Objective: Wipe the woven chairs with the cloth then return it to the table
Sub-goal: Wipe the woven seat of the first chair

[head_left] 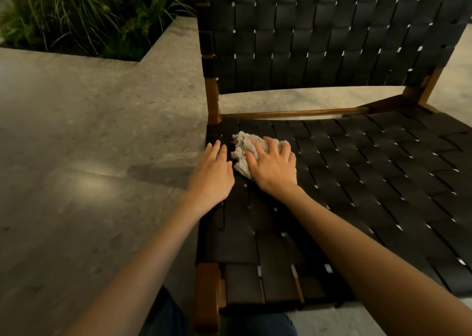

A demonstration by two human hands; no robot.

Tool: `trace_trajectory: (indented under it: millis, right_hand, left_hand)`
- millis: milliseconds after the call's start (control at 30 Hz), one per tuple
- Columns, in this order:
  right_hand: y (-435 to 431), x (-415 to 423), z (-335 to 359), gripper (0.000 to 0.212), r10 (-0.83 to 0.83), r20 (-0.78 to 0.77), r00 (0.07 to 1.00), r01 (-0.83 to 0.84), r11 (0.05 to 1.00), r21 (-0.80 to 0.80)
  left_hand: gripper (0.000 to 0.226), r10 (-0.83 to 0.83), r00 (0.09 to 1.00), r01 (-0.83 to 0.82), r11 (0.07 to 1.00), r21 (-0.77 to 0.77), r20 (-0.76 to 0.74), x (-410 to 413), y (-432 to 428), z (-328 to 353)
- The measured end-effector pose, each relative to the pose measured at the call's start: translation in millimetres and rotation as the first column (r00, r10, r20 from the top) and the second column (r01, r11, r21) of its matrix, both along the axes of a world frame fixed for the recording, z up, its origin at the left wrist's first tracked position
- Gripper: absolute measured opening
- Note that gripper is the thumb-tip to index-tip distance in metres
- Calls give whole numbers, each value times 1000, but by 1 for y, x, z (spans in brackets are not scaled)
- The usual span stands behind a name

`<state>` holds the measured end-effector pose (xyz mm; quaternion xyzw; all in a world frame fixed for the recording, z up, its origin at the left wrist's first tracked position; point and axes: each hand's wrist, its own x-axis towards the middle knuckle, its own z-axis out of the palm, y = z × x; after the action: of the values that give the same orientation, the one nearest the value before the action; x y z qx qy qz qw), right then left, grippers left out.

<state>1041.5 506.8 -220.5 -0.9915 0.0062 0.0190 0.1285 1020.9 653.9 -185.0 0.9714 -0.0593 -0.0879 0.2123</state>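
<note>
A woven chair with black straps and a brown wooden frame fills the right of the view. A crumpled beige cloth lies on the seat near its back left corner. My right hand lies on top of the cloth, fingers spread, pressing it onto the straps. My left hand rests flat on the seat's left edge, just left of the cloth, fingers straight and holding nothing. Most of the cloth's right part is hidden under my right hand.
The chair's woven backrest rises behind the seat. Grey stone paving spreads to the left. A planter bed with grasses and ferns sits at the top left.
</note>
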Motion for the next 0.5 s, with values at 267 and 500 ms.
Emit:
trace_trajectory:
  millis: [267, 500]
  right_hand:
    - [2, 101, -24, 61, 8, 52, 999, -8, 1000, 1]
    - [-14, 131, -23, 61, -55, 47, 997, 52, 997, 65]
  left_hand:
    - [53, -51, 995, 35, 984, 175, 87, 50, -5, -21]
    - [51, -61, 989, 40, 987, 156, 132, 60, -5, -27]
